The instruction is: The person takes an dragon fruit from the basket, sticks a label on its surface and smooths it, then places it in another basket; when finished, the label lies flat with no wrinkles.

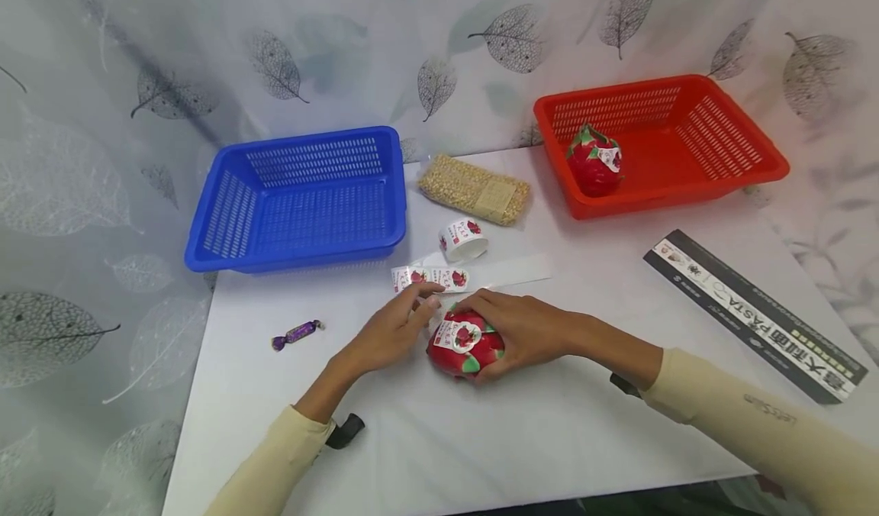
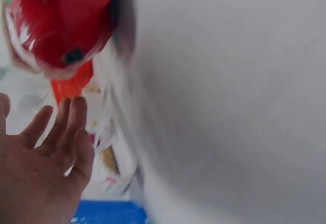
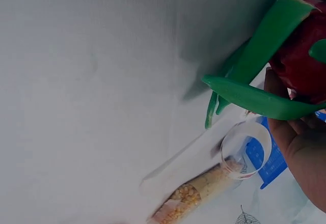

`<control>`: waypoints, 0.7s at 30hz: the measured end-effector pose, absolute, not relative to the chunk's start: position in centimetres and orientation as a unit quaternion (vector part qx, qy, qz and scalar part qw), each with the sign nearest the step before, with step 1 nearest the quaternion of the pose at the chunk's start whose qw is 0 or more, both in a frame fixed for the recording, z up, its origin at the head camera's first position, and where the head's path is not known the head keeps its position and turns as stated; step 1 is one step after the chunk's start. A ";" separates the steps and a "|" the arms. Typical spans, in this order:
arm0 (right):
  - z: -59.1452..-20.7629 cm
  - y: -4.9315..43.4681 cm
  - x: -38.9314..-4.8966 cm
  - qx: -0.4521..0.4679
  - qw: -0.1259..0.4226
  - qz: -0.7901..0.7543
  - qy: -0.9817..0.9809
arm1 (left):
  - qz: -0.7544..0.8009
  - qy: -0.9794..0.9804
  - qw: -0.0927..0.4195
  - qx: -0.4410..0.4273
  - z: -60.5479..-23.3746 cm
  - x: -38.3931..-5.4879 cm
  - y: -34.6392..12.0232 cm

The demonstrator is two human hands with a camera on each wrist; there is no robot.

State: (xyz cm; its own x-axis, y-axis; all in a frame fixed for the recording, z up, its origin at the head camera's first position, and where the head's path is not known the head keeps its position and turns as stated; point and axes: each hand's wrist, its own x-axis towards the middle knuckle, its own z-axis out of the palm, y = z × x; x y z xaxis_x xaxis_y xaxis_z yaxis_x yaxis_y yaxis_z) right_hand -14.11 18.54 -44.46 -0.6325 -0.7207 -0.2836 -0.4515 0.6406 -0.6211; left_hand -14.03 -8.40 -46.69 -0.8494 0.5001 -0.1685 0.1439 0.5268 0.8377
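Observation:
A red dragon fruit [image 1: 474,356] with green scales and a white sticker sits on the white table in front of me. My right hand [image 1: 525,329] grips it from the right, fingers over the top and thumb low at the side. Just left of the fruit, my left hand [image 1: 397,325] hovers with fingers loosely spread; in the left wrist view that hand [image 2: 48,158] is apart from the fruit. Beyond the hands lie a strip of dragon fruit stickers [image 1: 449,279] and a sticker roll [image 1: 464,240]. Long green leaves [image 3: 254,99] stick out from the fruit in the right wrist view.
A blue basket [image 1: 295,260] stands back left. At the back right, a red basket [image 1: 687,191] contains another dragon fruit [image 1: 594,169]. Between them lies a bag of corn kernels [image 1: 474,188]. A purple-wrapped candy [image 1: 297,334] is at left, a black pasta box [image 1: 755,314] at right.

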 end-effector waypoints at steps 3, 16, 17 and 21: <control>-44.7 19.0 -13.8 -0.325 0.257 -0.265 0.871 | 0.386 0.892 0.055 0.228 -45.6 -14.7 -9.2; -41.6 23.7 -13.9 -0.203 0.201 -0.378 0.881 | 0.251 0.915 -0.211 0.236 -45.7 -15.0 -13.8; -40.9 24.6 -14.5 -0.193 0.188 -0.383 0.884 | 0.248 0.917 -0.201 0.238 -45.9 -14.6 -13.9; -37.4 29.1 -17.3 -0.113 0.143 -0.399 0.899 | 0.232 0.926 -0.160 0.253 -47.4 -13.4 -13.7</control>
